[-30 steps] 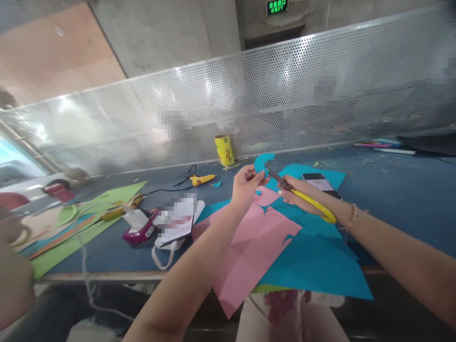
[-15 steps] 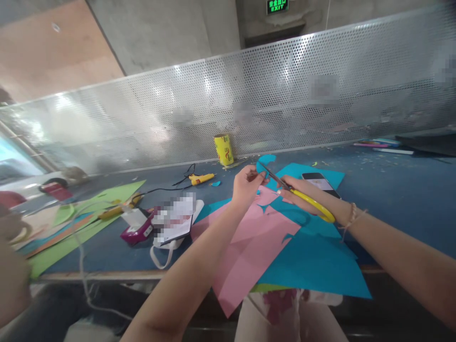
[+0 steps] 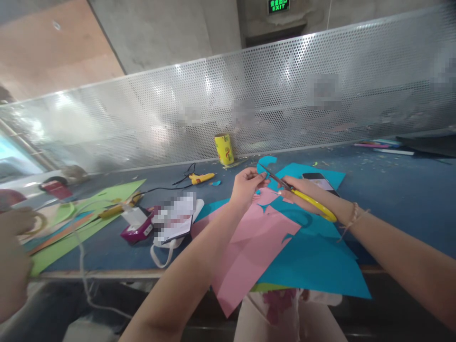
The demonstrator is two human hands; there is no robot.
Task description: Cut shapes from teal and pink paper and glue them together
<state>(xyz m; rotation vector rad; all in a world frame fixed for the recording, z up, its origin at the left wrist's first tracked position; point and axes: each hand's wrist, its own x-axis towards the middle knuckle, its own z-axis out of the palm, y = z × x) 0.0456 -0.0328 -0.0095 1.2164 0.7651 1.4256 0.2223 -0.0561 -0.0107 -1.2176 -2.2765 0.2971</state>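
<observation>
A small curved piece of blue paper (image 3: 266, 163) is pinched in my left hand (image 3: 247, 185), above the table. My right hand (image 3: 298, 190) grips a pair of yellow-handled scissors (image 3: 315, 204), whose blades reach leftward onto the blue piece by my left fingertips. Below both hands lies a pink sheet (image 3: 245, 247) with cut-out notches and scraps on it. Larger blue sheets (image 3: 317, 266) spread under the pink one, out to the right. A phone (image 3: 320, 183) rests on the blue paper behind my right wrist.
Left of my arm are a phone with a blurred screen (image 3: 178, 221), a purple power strip (image 3: 137, 231) and a yellow glue gun (image 3: 201, 178). A yellow roll (image 3: 223, 149) stands by the perforated metal screen (image 3: 263, 95). Another person's hand (image 3: 17, 223) works near green paper (image 3: 53, 256).
My hands and the blue piece stay almost in place, with the scissors still at the paper. At far left, the other person's hand has shifted slightly.
</observation>
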